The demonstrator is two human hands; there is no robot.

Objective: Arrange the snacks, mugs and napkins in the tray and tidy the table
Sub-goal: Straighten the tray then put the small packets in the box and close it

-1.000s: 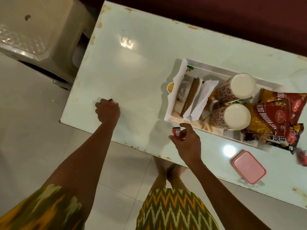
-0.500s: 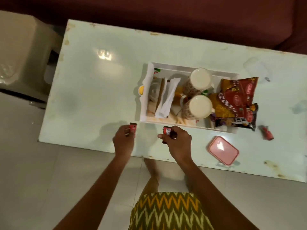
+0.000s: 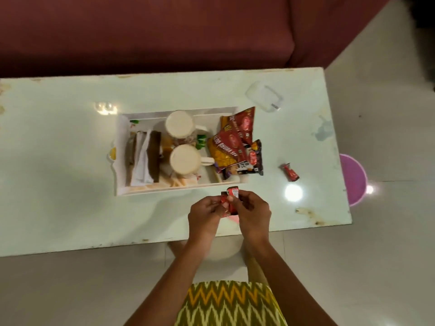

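A white tray (image 3: 164,191) sits mid-table holding two upturned mugs (image 3: 179,124) (image 3: 186,160), folded napkins (image 3: 141,161) and red-and-yellow snack packets (image 3: 231,147) that hang over its right end. Just in front of the tray my left hand (image 3: 204,215) and my right hand (image 3: 253,212) meet. Each pinches a small red candy wrapper: one (image 3: 223,198) in the left, one (image 3: 233,192) in the right, pressed side by side. Another red candy (image 3: 290,171) lies loose on the table to the right. The pink box lies hidden under my hands.
The pale table (image 3: 58,172) has a worn front edge close to my body. A clear plastic lid or container (image 3: 263,96) lies at the back right. A maroon sofa (image 3: 164,31) runs behind. A pink bin (image 3: 353,180) stands on the floor past the right end.
My left hand came in from the far left with its candy and joined my right hand in front of the tray. The view swung rightward along the table.
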